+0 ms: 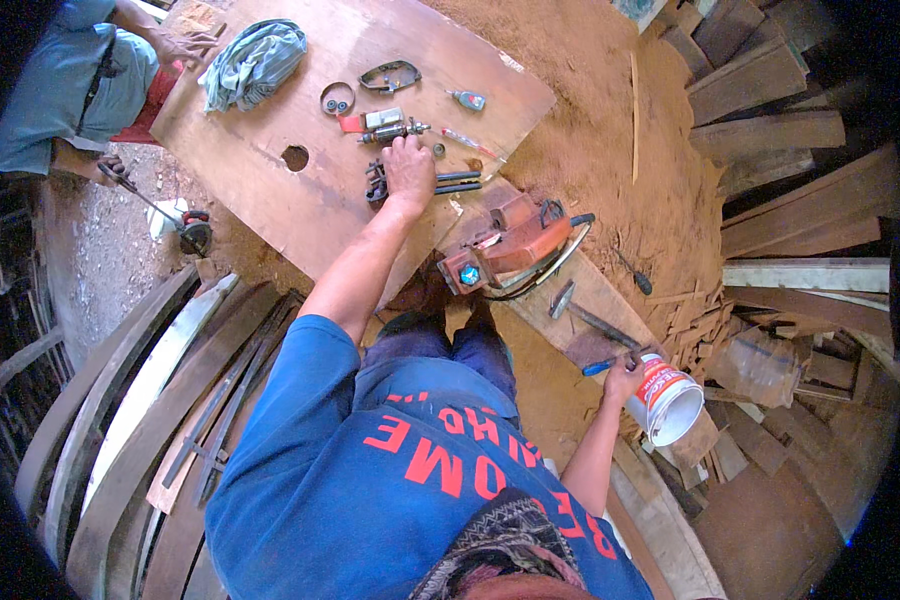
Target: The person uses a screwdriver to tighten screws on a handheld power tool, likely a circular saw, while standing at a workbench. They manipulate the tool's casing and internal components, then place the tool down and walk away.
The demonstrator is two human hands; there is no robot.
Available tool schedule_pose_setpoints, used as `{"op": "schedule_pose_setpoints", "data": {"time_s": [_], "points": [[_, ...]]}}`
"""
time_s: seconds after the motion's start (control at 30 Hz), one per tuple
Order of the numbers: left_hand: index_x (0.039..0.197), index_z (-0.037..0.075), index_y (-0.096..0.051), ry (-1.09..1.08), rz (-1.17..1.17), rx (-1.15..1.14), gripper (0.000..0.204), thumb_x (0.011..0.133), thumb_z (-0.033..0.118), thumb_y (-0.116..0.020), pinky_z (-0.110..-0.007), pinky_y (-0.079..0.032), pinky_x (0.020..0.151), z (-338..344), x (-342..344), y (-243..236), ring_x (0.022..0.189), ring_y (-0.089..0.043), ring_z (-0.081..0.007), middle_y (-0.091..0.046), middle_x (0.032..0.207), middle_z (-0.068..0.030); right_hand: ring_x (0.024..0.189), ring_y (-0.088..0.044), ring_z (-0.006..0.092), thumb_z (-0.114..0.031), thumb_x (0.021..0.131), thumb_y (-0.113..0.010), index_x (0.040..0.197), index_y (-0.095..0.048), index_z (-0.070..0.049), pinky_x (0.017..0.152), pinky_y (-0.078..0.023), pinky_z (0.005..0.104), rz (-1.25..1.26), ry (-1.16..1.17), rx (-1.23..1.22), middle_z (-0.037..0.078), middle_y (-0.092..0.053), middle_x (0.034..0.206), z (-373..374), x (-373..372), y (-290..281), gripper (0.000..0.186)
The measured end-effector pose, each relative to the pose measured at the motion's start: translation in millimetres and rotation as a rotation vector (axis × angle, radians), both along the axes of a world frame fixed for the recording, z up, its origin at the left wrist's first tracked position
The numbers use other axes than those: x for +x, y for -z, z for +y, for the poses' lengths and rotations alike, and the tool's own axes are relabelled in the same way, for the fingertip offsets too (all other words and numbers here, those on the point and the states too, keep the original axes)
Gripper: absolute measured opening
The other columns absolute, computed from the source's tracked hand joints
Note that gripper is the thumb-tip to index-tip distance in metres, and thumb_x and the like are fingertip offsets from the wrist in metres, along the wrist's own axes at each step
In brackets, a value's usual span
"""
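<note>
My left hand [410, 172] is over the plywood board, its fingers closed against the near side of a motor armature [396, 131]; the fingertips are hidden. By its wrist are a black part [375, 182] and black tool handles [458, 183]. A small box [380, 119], a belt ring [337, 98], a black cover [390, 76], a short screwdriver [468, 100] and a red slim screwdriver [470, 142] lie around. My right hand [624, 380] grips a blue-handled tool [598, 367] beside a white-and-red bucket [667, 402]. A hammer [592, 318] lies near that hand.
An orange electric planer [520, 248] rests on a plank before me. A cloth bundle [255, 65] lies on the board [245, 200], which has a hole. At left stands a co-worker [70, 110], near a grinder [195, 232]. Curved timbers [140, 380] and wood stacks [810, 220] flank me.
</note>
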State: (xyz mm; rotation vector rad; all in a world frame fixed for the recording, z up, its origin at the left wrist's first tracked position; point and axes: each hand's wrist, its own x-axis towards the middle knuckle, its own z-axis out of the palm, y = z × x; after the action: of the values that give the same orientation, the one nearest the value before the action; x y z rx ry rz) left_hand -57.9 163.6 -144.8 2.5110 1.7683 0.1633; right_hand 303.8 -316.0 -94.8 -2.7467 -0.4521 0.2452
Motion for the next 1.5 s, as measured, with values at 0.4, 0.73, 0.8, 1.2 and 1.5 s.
{"op": "schedule_pose_setpoints", "data": {"time_s": [0.4, 0.73, 0.8, 1.2, 1.5], "points": [[0.1, 0.007, -0.078, -0.148, -0.272, -0.086, 0.013, 0.094, 0.012, -0.067, -0.047, -0.049, 0.094, -16, -10, -31, 0.109, -0.062, -0.0332, -0.068, 0.109, -0.0113, 0.104, -0.07, 0.029, -0.016, 0.09, -0.071, 0.122, -0.068, 0.009, 0.096, -0.054, 0.0403, -0.051, -0.161, 0.012, 0.02, -0.073, 0.113, 10, 2, -11, 0.04], [0.117, 0.007, -0.069, -0.289, -1.855, -1.166, 0.018, 0.105, 0.02, -0.071, -0.034, -0.054, 0.097, -98, -31, -237, 0.1, -0.067, -0.0143, -0.069, 0.103, -0.0001, 0.104, -0.069, 0.024, -0.014, 0.099, -0.071, 0.111, -0.072, 0.001, 0.096, -0.052, 0.0353, 0.412, -0.607, 0.536, 0.014, -0.073, 0.108, 231, -133, -215, 0.019], [0.118, 0.007, -0.068, -0.163, -1.824, -1.244, 0.021, 0.105, 0.022, -0.072, -0.038, -0.054, 0.101, -110, -37, -264, 0.101, -0.068, -0.0147, -0.07, 0.105, -0.0002, 0.098, -0.067, 0.0199, -0.009, 0.097, -0.073, 0.112, -0.074, -0.001, 0.088, -0.052, 0.0319, 0.421, -0.863, 0.695, 0.01, -0.071, 0.105, 262, -165, -256, 0.017], [0.126, 0.001, -0.068, 0.022, -1.389, -1.247, 0.029, 0.106, 0.022, -0.069, -0.033, -0.052, 0.106, -140, -61, -337, 0.111, -0.069, -0.0144, -0.074, 0.117, -0.0046, 0.098, -0.069, 0.03, -0.003, 0.09, -0.077, 0.112, -0.077, -0.004, 0.085, -0.055, 0.0398, 0.495, -1.346, 0.735, 0.013, -0.071, 0.104, 286, -206, -314, 0.021], [0.116, 0.001, -0.074, -0.003, -1.464, -1.002, 0.019, 0.104, 0.015, -0.072, -0.025, -0.054, 0.085, -162, -43, -357, 0.094, -0.066, -0.0081, -0.074, 0.106, -0.002, 0.09, -0.065, 0.0149, -0.001, 0.094, -0.077, 0.102, -0.076, -0.001, 0.076, -0.053, 0.0301, 0.853, -0.915, 1.002, 0.007, -0.069, 0.1, 266, -214, -300, 0.008]]}}
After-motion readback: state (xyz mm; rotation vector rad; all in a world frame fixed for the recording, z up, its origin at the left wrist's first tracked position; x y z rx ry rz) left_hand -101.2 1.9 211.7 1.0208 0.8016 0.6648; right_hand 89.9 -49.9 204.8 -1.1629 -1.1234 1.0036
